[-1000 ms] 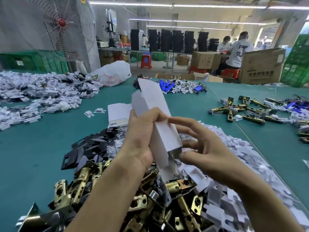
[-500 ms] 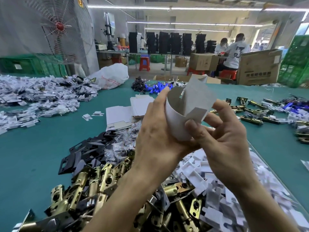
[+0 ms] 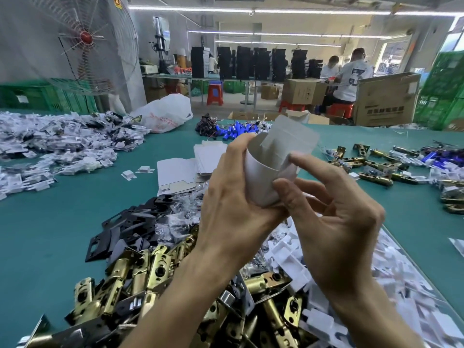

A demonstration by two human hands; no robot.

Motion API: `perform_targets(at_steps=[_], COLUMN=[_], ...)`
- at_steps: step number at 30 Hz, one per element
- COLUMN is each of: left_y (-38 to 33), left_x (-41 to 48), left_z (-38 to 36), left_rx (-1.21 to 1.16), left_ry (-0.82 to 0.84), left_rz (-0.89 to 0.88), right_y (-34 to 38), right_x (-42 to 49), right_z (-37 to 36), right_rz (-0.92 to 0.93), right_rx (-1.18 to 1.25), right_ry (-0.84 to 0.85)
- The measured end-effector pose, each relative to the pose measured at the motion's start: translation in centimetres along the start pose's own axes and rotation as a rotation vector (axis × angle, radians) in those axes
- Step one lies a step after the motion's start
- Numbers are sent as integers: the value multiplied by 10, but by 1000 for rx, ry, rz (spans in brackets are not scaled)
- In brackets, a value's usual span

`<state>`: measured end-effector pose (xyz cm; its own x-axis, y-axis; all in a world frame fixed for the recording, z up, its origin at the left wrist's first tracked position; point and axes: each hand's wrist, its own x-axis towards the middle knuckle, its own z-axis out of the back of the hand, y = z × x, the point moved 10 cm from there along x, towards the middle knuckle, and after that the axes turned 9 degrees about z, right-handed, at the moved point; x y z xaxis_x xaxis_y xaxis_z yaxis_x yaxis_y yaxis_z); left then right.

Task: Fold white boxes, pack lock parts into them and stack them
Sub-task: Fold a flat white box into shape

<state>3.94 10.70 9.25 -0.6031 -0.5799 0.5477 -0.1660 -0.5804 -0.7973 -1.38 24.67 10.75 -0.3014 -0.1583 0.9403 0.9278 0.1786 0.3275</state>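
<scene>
A small white box point(image 3: 261, 182) is held upright over the table with its top end open and a flap point(image 3: 293, 141) standing up. My left hand point(image 3: 231, 197) grips the box from the left. My right hand point(image 3: 334, 212) holds its right side, the index finger on a side flap and the thumb against the front wall. Below the hands lies a heap of brass latch parts point(image 3: 155, 280), with black plates point(image 3: 130, 227) beyond it and white plastic parts point(image 3: 391, 280) to the right. Flat white box blanks point(image 3: 175, 172) lie further back.
The green table point(image 3: 50, 234) also carries a large pile of white parts point(image 3: 57, 146) at the left, blue cylinders point(image 3: 233, 129) at the back and more brass latches point(image 3: 376, 169) at the right. A white bag point(image 3: 163, 114), a fan point(image 3: 85, 43) and cardboard boxes point(image 3: 386, 99) stand behind.
The flat box has been turned upright, raised and opened into a tube. Both hands have closed around it, and the right index finger has moved onto a side flap.
</scene>
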Motion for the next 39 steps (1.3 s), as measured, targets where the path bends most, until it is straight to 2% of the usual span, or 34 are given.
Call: perform_targets(at_steps=[4,11,17,19,23,25,29,39], left_y=[-7,-10,-2,-2,-1,-4,-3,-7], left_x=[-3,-5,-2,-2,-4,-6,-6,-9], left_z=[5,8,-3,-5,-10,-12,-15,-18], left_rx=[122,310,467,474,463,478,487,654], left_ry=[-60,-132,-68,-51,8,16,29,-38], left_rz=[-60,-129,-99,-120,-132,-148,-135,-169], right_y=[2,-10,-29,-29,-42,-50,-52,-56], right_x=[-1,-3,-10,-6,1,-4,-15,-20], right_z=[-13,-24,-31,-25,1,2,-15,-16], right_rz=[-25,-176,-309,-340,-487,-599,-726,-668], right_rx=[-84,8,-27,61,334,442,556,443], right_ry=[104,224,426,384,18,-62,-4,38])
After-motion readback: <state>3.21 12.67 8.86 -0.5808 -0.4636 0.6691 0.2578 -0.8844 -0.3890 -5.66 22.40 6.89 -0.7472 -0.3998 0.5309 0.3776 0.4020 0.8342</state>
